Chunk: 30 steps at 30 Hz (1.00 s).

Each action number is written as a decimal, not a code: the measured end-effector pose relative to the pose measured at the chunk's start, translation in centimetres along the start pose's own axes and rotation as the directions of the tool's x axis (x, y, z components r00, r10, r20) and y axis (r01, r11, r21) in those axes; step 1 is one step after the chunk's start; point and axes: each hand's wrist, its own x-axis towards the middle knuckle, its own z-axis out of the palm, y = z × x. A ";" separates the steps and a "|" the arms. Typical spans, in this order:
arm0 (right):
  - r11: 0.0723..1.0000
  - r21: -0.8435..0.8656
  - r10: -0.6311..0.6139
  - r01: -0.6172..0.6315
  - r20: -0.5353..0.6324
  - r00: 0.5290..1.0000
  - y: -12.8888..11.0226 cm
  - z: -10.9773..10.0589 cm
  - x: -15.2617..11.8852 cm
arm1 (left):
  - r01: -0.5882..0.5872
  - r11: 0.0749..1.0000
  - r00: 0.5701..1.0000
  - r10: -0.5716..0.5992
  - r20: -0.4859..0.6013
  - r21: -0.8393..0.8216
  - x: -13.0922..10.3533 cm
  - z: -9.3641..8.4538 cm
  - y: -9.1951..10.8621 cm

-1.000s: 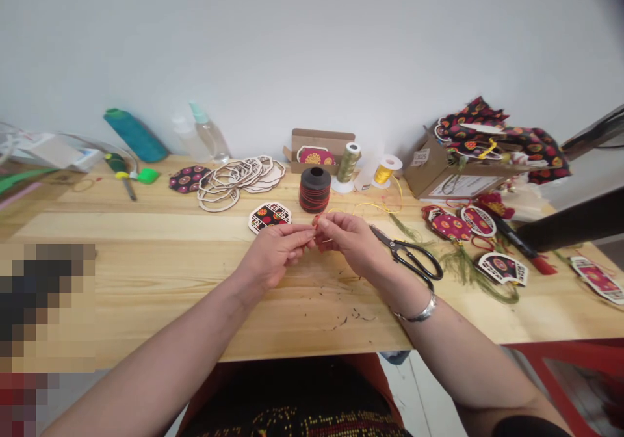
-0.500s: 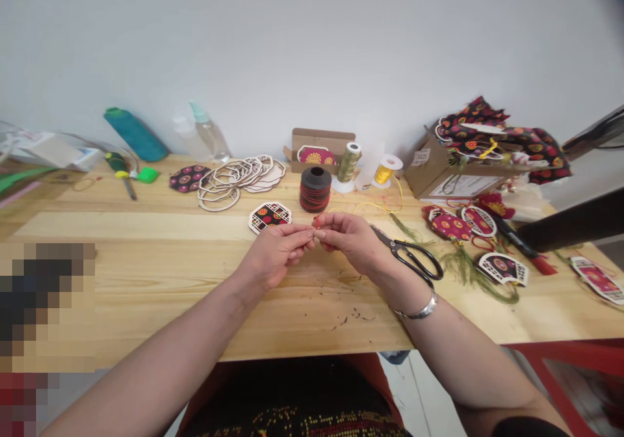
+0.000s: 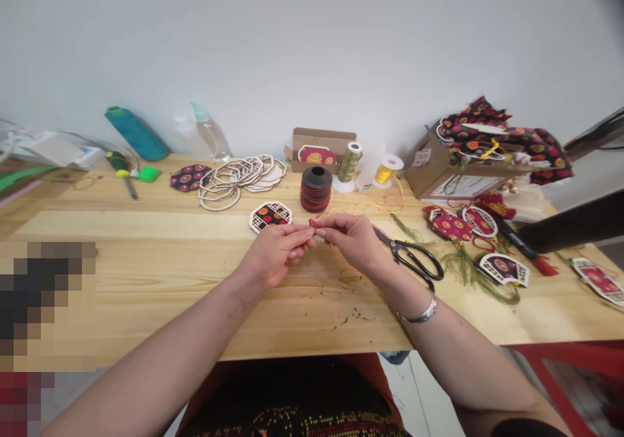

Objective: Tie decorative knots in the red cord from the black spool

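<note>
Between the fingertips of both hands is a small loop of red cord point(image 3: 312, 223). My left hand point(image 3: 279, 252) pinches it from the left, thumb against forefinger. From the right, my right hand point(image 3: 348, 237) pinches the same cord, its fingertips close to the left ones. A spool of red and black cord point(image 3: 316, 190) stands upright just behind the hands. Left of it lies a patterned octagonal ornament point(image 3: 270, 218) with a white frame, partly behind my left hand. Black-handled scissors point(image 3: 416, 258) lie beside my right wrist.
White frames point(image 3: 234, 180) are piled at back left, near a teal cone point(image 3: 136, 134). Green and yellow thread spools point(image 3: 385, 169) stand behind. A cardboard box point(image 3: 439, 170) holds patterned cloth at right, with ornaments and green tassels before it.
The red cord loop now shows more clearly above the fingertips. My right hand's fingers have shifted slightly; both hands stay together in the same place.
</note>
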 end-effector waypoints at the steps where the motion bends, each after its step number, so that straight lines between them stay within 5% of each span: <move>1: 1.000 -0.017 -0.018 0.018 -0.008 1.000 0.0 0.0 0.0 | 0.003 1.000 1.000 -0.003 -0.001 -0.001 0.0 0.0 0.0; 9: 0.939 -0.251 -0.250 0.233 -0.039 0.967 0.0 0.1 -0.4 | 0.002 1.000 1.000 -0.001 0.012 -0.025 -0.1 -0.1 0.1; 16: 0.711 -0.552 -0.498 0.436 0.042 0.866 0.3 0.1 -0.9 | -0.002 0.999 1.000 0.003 0.014 -0.041 -0.1 -0.1 0.1; 25: 0.514 -0.728 -0.547 0.454 0.130 0.827 0.1 0.1 -1.1 | 0.014 1.000 1.000 -0.014 0.013 -0.009 -0.1 -0.1 0.1; 30: 0.581 -0.709 -0.479 0.400 0.099 0.872 0.0 0.2 -1.1 | -0.039 0.998 0.999 0.041 -0.027 0.057 0.0 0.0 0.0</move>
